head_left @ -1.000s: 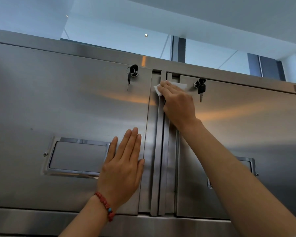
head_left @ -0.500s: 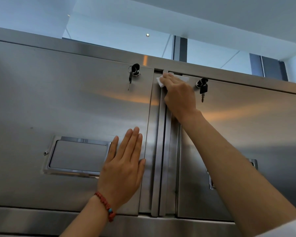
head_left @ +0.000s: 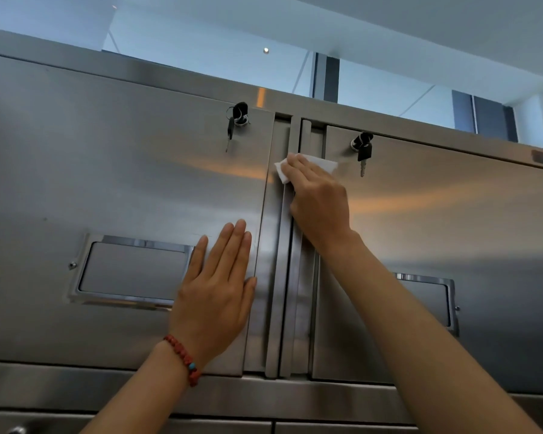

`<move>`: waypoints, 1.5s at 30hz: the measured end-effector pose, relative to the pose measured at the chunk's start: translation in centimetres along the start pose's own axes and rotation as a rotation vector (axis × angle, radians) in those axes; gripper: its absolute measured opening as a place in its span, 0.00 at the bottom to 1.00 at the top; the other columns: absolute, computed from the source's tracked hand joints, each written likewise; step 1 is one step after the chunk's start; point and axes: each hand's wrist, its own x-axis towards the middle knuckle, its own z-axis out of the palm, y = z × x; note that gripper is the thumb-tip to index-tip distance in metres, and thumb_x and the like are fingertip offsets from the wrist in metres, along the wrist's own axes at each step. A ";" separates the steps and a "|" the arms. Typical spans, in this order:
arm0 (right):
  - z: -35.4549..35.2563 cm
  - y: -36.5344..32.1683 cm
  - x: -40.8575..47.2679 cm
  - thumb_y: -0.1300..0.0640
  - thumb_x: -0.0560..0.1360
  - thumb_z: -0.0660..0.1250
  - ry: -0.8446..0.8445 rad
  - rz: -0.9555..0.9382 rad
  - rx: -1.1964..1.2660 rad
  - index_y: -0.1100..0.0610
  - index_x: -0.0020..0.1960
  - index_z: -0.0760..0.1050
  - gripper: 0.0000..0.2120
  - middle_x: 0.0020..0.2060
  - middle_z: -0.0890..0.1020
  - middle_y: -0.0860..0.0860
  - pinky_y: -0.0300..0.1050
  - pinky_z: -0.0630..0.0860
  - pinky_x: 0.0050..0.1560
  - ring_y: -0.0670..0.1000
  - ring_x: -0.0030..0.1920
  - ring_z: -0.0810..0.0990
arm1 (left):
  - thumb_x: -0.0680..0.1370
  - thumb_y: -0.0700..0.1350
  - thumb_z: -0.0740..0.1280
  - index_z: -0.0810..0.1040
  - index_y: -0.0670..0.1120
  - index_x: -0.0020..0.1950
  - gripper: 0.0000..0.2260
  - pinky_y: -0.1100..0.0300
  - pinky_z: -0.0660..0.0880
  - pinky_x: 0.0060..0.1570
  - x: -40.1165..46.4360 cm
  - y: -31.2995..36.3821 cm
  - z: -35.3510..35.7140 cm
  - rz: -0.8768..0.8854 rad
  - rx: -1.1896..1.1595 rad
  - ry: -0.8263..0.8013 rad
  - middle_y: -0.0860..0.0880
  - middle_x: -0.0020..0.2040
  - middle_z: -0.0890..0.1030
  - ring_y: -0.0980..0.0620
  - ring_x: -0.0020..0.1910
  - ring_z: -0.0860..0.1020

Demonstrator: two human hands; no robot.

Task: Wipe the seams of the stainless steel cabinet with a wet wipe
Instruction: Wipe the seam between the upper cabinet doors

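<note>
Nearby, keys [head_left: 364, 151] hang just beside the wet wipe [head_left: 323, 166].

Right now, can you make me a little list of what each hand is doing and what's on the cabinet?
left hand: flat on the left door, fingers straight
right hand: presses the wipe on the middle seam
wipe: white, part way down from the top of the seam
keys: one hangs in the left lock, one in the right lock
handles: a sunken handle in each door
bracelet: red beads, on the left wrist
</note>
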 end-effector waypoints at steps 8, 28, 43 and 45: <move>-0.3 -1.3 -2.7 0.72 0.65 0.74 -0.025 0.028 -0.007 0.69 0.54 0.79 0.18 0.52 0.81 0.64 0.55 0.74 0.56 0.62 0.54 0.81 | 0.80 0.50 0.49 0.64 0.36 0.71 0.25 0.41 0.61 0.69 0.0 0.0 -0.1 0.005 -0.010 0.010 0.38 0.72 0.63 0.41 0.71 0.63; -1.0 -2.2 -5.1 0.70 0.65 0.76 -0.037 -0.043 -0.042 0.70 0.53 0.79 0.17 0.52 0.81 0.65 0.53 0.73 0.57 0.62 0.53 0.81 | 0.80 0.50 0.48 0.64 0.36 0.71 0.25 0.40 0.60 0.68 0.1 0.1 -0.5 0.004 -0.024 0.001 0.37 0.72 0.63 0.40 0.71 0.62; -2.1 0.3 -6.0 0.71 0.69 0.72 -0.113 -0.295 0.021 0.68 0.57 0.78 0.16 0.55 0.80 0.63 0.56 0.77 0.57 0.61 0.57 0.79 | 0.80 0.50 0.49 0.64 0.35 0.71 0.25 0.40 0.61 0.68 0.1 0.0 -0.6 0.006 -0.028 -0.006 0.37 0.72 0.63 0.40 0.72 0.62; -2.5 0.7 -6.4 0.70 0.67 0.75 -0.153 -0.351 0.034 0.67 0.57 0.78 0.19 0.56 0.80 0.63 0.55 0.75 0.59 0.60 0.58 0.78 | 0.80 0.50 0.49 0.64 0.36 0.71 0.25 0.40 0.61 0.68 0.0 0.0 -0.6 0.009 -0.027 -0.001 0.37 0.72 0.63 0.40 0.71 0.62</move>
